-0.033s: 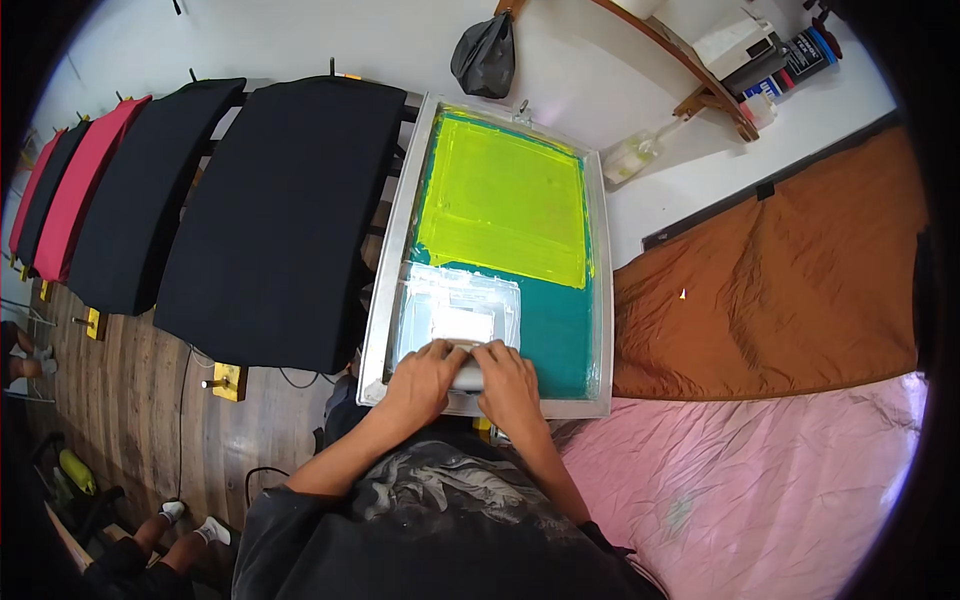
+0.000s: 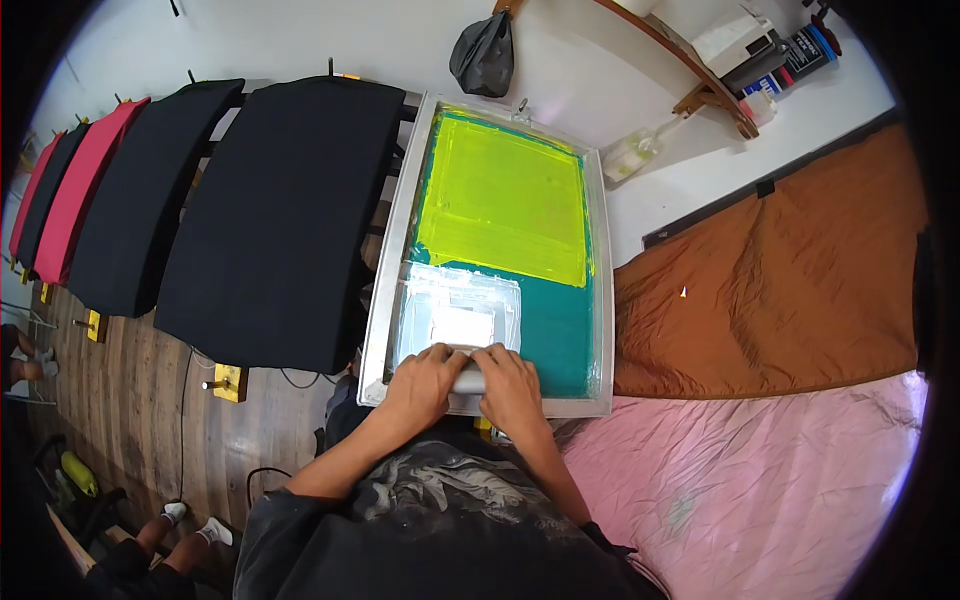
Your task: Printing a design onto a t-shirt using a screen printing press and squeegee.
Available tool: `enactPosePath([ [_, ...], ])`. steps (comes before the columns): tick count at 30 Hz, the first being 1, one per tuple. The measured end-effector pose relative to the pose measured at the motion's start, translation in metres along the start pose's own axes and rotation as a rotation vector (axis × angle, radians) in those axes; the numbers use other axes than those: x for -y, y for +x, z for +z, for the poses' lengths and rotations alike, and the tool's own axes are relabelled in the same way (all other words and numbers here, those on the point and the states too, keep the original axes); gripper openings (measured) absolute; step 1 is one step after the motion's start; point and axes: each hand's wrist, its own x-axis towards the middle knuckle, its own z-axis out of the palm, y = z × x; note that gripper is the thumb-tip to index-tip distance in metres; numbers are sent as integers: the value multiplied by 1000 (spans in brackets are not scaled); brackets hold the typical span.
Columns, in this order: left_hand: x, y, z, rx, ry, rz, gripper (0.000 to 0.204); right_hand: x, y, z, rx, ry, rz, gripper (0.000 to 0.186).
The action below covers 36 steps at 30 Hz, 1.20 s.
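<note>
Right in front of me stands a screen-printing frame [image 2: 603, 350] with pale metal edges and green mesh [image 2: 557, 330]. A wide coat of bright yellow-green ink [image 2: 505, 195] covers its far part. Clear, shiny film [image 2: 412, 310] covers the near-left mesh, with a white rectangle [image 2: 463, 326] under or on it. At the frame's near end, my left hand [image 2: 420, 385] and my right hand [image 2: 508, 383] curl side by side over a smooth grey squeegee [image 2: 468, 379]. Both hands are closed on its top. My fingers and the frame's near edge hide its lower part.
To the left runs a row of printing boards covered in black cloth [image 2: 285, 220] and red cloth [image 2: 92, 190]. At right lie a brown cloth [image 2: 780, 280] and a pink sheet [image 2: 720, 480]. A black bag [image 2: 483, 55] hangs behind. Another person's legs [image 2: 185, 548] show lower left.
My hands and the squeegee have shifted very slightly toward me. Everything else looks the same.
</note>
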Motion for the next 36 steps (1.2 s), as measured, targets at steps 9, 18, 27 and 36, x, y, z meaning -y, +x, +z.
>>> enactPosePath([
  [9,9,37,-15,-97,21,15,35,-3,40,-19,-51,-40,-4,39],
  [18,3,-8,2,-13,-6,38,49,8,-7,2,-46,21,9,48],
  [27,1,33,-28,29,-1,-24,38,-2,37,-21,-5,22,14,34],
  [36,5,2,5,-28,2,57,42,-6,5,1,38,105,8,48],
])
